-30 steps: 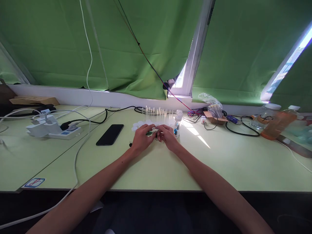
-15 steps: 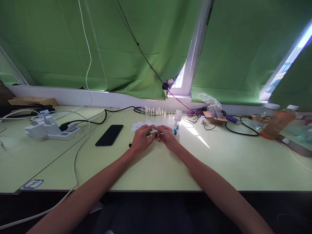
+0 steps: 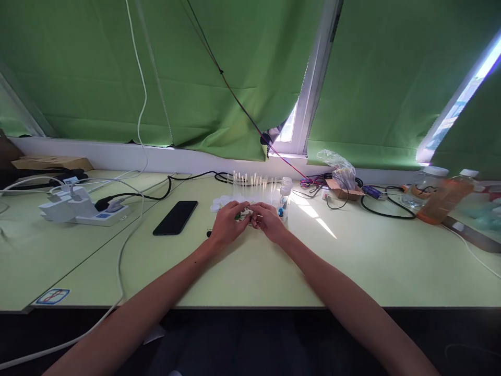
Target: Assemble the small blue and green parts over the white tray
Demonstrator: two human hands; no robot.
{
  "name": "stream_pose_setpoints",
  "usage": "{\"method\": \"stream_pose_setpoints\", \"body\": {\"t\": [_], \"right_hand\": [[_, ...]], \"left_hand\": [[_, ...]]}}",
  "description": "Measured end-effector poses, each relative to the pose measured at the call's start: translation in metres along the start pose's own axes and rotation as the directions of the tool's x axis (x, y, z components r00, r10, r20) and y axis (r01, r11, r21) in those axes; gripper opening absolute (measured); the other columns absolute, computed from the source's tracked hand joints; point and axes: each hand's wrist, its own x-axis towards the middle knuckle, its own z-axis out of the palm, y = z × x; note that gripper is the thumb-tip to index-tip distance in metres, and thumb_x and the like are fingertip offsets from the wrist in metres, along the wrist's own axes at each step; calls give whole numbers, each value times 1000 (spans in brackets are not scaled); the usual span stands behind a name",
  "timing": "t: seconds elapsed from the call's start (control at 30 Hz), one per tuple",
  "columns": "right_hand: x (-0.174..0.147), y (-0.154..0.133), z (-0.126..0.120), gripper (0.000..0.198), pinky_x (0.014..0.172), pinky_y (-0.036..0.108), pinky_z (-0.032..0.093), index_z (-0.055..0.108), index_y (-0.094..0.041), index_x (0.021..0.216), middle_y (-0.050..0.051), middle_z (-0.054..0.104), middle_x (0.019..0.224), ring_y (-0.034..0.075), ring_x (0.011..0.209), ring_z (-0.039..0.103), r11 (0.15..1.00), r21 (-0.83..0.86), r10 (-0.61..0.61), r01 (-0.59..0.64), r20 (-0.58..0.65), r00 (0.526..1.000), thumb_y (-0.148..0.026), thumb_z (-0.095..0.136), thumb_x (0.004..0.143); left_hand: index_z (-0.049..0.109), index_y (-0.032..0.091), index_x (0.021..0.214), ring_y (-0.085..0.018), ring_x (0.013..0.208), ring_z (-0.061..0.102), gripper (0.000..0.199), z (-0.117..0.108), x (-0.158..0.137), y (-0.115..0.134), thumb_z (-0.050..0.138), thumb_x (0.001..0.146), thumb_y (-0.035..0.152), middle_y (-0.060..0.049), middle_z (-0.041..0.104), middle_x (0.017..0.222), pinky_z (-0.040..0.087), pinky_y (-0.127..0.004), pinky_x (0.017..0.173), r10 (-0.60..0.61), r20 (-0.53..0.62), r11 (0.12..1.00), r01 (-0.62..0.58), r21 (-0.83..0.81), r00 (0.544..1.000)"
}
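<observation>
My left hand (image 3: 228,222) and my right hand (image 3: 267,219) meet over the middle of the table, their fingertips almost touching. Between them is a small pale and green item (image 3: 243,214), mostly covered by the fingers, so its kind cannot be made out. Both hands are closed around it in a pinch. Just behind stand several clear tubes (image 3: 254,183) in an upright group, with white round caps (image 3: 221,200) lying to their left. Beside my right hand is a clear capped vial (image 3: 285,188) with something blue near its base. A small black object (image 3: 209,233) lies by my left wrist.
A black phone (image 3: 176,218) lies left of my hands on the table (image 3: 250,277). Farther left is a white power strip (image 3: 102,214) with plugs and cables. At right are an open cardboard box (image 3: 344,191), a clear jar (image 3: 425,185) and an orange bottle (image 3: 446,198).
My hands keep nearly the same place. The fingers have shifted slightly around the small item, which shows a little less between them.
</observation>
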Motion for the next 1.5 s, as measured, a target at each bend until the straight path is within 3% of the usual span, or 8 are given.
{"method": "stream_pose_setpoints", "body": {"t": [1.0, 1.27, 1.5], "right_hand": [[0, 2, -1, 21, 42, 22, 29, 59, -18, 68, -9, 40, 45, 7, 40, 43, 998, 40, 45, -46, 31, 999, -27, 77, 62], [0, -4, 3, 16, 40, 22, 28, 64, -17, 74, -5, 51, 51, 8, 43, 45, 989, 140, 49, -47, -12, 999, -30, 69, 66], [-1, -5, 3, 14, 41, 22, 31, 65, -18, 76, -4, 53, 54, 8, 44, 46, 984, 168, 60, -59, 1, 998, -29, 67, 67]], "left_hand": [[70, 22, 103, -16, 80, 64, 23, 0, -1, 2, 60, 82, 25, -3, 68, 88, 50, -27, 73, 14, 54, 999, -12, -36, 998], [70, 20, 100, -14, 67, 59, 23, -3, 5, 6, 63, 78, 26, -1, 65, 76, 47, -26, 65, -96, -2, 990, 95, -103, 995], [70, 19, 99, -14, 67, 60, 24, -5, 6, 7, 63, 77, 27, -1, 66, 74, 48, -27, 65, -120, -19, 986, 117, -118, 993]]}}
